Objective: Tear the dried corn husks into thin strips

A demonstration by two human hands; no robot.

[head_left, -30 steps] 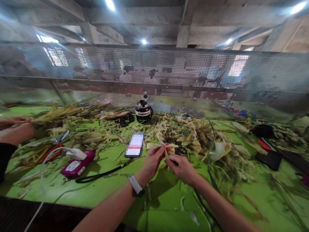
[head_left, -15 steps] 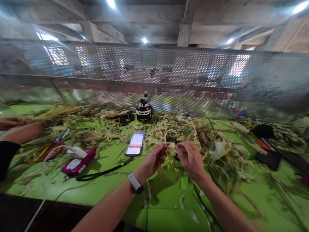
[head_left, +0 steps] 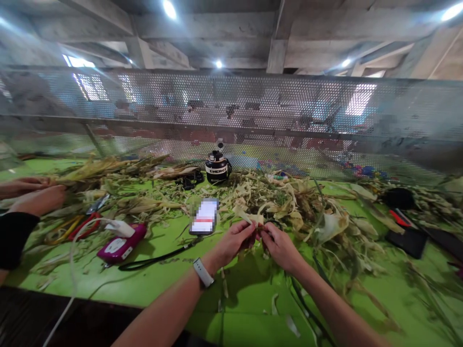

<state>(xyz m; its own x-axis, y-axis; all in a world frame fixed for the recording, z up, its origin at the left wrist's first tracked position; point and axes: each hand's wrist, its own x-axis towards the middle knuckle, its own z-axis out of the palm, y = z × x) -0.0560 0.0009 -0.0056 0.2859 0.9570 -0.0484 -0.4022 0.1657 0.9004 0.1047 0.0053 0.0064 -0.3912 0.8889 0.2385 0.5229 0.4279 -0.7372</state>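
Note:
My left hand (head_left: 241,237), with a pale watch strap on the wrist, pinches a strip of dried corn husk (head_left: 249,215) between thumb and fingers. Close beside it, my right hand (head_left: 278,243) is closed at the lower end of the same strip, the fingertips of both nearly meeting. What lies inside the fingers is partly hidden. Behind and to the right of my hands spreads a heap of loose dry husks (head_left: 289,202) on the green tabletop (head_left: 159,284). A phone (head_left: 204,217) with a lit screen lies just left of my left hand.
At left, a co-worker's hands (head_left: 39,195) work among husks. Nearby lie red-handled scissors (head_left: 85,226) and a purple power bank (head_left: 121,244) with a white cable. A black jug (head_left: 217,167) stands before a perforated metal screen (head_left: 231,103). A dark case (head_left: 408,241) lies right.
My hands have drawn closer together on the husk strip; the right has shifted left and its fingers have closed in. The whole view has shifted slightly.

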